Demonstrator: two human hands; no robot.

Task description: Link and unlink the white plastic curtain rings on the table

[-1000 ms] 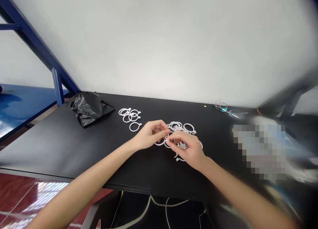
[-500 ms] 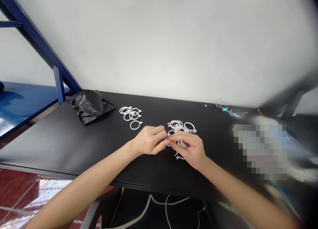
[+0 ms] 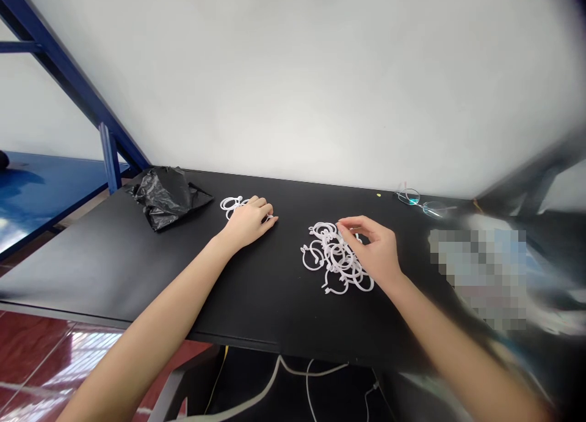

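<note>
My left hand (image 3: 251, 220) is over the smaller group of white curtain rings (image 3: 229, 201), hiding most of it. Its fingers are curled, and a bit of a white ring shows at the fingertips, close to the table surface. To the right lies a larger, tangled pile of white curtain rings (image 3: 336, 257), some with a gap in the loop and small eyelets on the rim. At the pile's upper right edge, my right hand (image 3: 373, 248) has thumb and forefinger pinched on a ring, which the hand partly covers.
Both groups lie on a black table (image 3: 265, 287) against a pale wall. A crumpled black plastic bag (image 3: 167, 196) sits at the back left. Eyeglasses (image 3: 423, 202) rest at the back right, behind a blurred pale package (image 3: 480, 275). Cables (image 3: 256, 397) hang below the front edge.
My hands have parted from where they met over the pile. The left moved left and away to the smaller group; the right moved right to the pile's edge, uncovering the rings.
</note>
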